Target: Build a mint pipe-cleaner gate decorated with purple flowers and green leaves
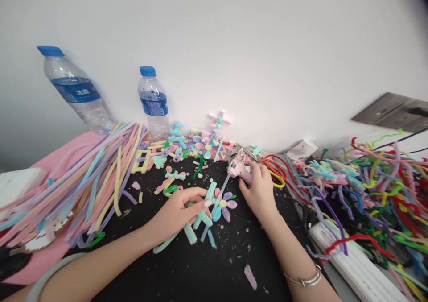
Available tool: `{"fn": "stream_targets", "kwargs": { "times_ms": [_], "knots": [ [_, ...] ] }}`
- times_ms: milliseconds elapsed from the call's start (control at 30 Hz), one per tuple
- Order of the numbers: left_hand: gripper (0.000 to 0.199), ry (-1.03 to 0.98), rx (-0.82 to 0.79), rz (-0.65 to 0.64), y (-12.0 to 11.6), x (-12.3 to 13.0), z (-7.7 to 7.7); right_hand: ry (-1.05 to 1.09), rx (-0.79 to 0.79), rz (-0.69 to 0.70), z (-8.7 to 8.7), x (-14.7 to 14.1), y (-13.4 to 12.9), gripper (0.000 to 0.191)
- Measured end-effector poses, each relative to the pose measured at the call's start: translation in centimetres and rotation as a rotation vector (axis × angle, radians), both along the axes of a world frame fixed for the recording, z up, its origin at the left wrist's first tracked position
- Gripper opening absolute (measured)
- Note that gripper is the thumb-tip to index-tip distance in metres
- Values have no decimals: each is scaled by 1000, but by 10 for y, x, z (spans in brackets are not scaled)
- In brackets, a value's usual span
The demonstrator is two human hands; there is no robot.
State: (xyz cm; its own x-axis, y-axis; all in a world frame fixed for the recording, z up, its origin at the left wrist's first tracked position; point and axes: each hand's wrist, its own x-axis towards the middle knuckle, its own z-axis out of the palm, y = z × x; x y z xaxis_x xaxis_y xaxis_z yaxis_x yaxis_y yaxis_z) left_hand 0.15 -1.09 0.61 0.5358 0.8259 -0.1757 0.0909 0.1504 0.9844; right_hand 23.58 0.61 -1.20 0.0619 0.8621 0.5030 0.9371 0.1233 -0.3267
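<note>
Gripped pale-pink plastic glue gun [237, 170] in wrapped right fingers [257, 171]; held mint-green fuzzy chenille strips [204, 218] pinched between left fingers [191, 196], just left of gun. Called for steady gun and light pinch, sparing fuzz.

two hands [261, 192], two bottles [154, 103], one glue gun [238, 168], one power strip [354, 259] seen; pipe cleaners [118, 177] too many to be counted

1. Mint-green fuzzy piece [202, 219]: soft strips crossing one another at a slant, held in the lower middle of the frame, partly covered.
2. Glue gun [237, 170]: pale pink, gripped by its handle just right of and below centre; a translucent stick [224, 188] slants from it toward lower left.
</note>
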Motion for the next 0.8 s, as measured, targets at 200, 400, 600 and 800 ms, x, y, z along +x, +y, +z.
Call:
{"fn": "stream_targets", "kwargs": {
  "times_ms": [200,400,600,800],
  "knots": [
    [27,38,56,108,2,-3,1,32,-16,-83,-6,6,11,30],
    [20,27,190,317,4,-8,3,477,71,-76,10,6,-2,12],
    [17,85,306,350,5,-8,-3,948,-242,319,13,-19,-29,24],
    [17,166,326,353,5,-9,-5,873,-366,450,5,-30,-37,17]
  ]
}}
